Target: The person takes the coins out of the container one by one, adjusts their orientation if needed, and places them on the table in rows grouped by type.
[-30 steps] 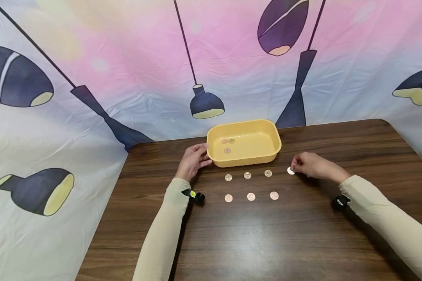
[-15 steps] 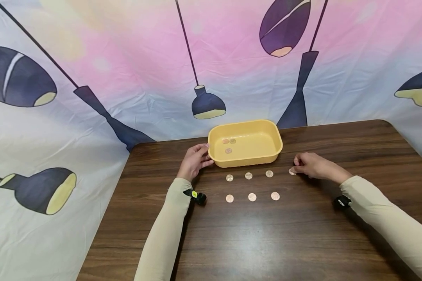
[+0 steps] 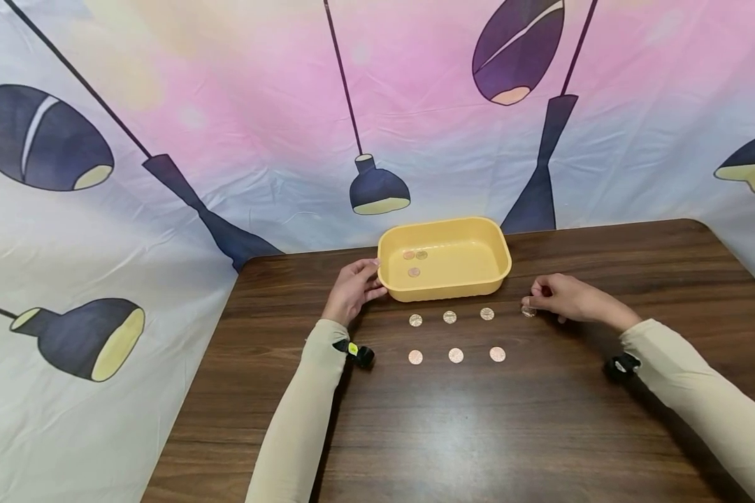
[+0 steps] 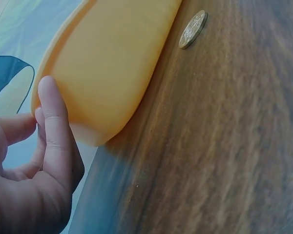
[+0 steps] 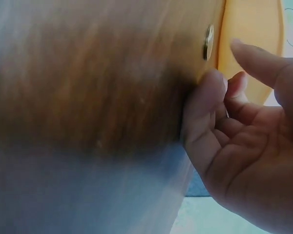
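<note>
My left hand [image 3: 352, 290] grips the near-left end of a yellow plastic tub [image 3: 442, 293]. The left wrist view shows a finger [image 4: 52, 102] inside the rim and others outside. My right hand [image 3: 566, 297] is low over the table, its thumb touching or just over a coin [image 3: 528, 312] at the right end of the upper row. In the right wrist view the thumb and forefinger tips stand apart, with nothing visible between them. Another coin [image 5: 209, 43] shows just past them, near the tub. Coins also lie in the tub, one being a copper coin [image 3: 414, 272].
Three shiny coins, one being the middle coin [image 3: 449, 317], continue the upper row leftward. A lower row of three includes a copper coin [image 3: 456, 355]. The brown wooden table [image 3: 415, 447] ends at the back against a printed cloth [image 3: 277, 140].
At my right hand, the coin has gone from tilted and bright to lying flatter, and my thumb and forefinger have parted. The left hand keeps its hold on the tub. The head view shifts slightly.
</note>
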Available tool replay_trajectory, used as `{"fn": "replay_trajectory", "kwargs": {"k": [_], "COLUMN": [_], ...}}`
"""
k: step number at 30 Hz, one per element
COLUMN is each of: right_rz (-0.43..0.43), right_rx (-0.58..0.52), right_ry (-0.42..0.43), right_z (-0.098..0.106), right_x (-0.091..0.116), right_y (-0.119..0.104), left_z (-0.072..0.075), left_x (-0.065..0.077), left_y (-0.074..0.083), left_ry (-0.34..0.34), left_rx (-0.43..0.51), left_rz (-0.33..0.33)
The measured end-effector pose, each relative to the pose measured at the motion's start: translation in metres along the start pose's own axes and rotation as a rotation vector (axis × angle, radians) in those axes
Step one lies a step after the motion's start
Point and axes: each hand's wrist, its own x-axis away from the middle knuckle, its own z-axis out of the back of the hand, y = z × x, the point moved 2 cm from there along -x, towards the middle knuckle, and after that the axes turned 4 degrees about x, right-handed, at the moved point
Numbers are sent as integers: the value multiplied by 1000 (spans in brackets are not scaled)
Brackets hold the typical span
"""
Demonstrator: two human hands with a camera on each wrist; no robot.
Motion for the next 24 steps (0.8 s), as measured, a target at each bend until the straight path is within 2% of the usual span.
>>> {"fn": "replay_trajectory", "kwargs": {"k": [6, 11, 16, 20, 24], "right_rz": [22, 97, 147, 170, 190], "right_rx": [-9, 52, 30, 6, -1], "right_ry": [103, 297, 442, 462, 409], "right_z": [-1, 6, 15, 19, 18], "right_x": [1, 1, -5, -15, -33], "right_y": [-8, -30, -60, -85, -103], "left_z": [0, 0, 1, 0, -1], "left_x": [0, 0, 1, 1, 0], "left_y": [0, 0, -1, -1, -3], "left_ry": [3, 5, 10, 10, 8], "left_rx": [1, 16, 36, 61, 79], "left_rz": [-28, -17, -9, -10, 0]}}
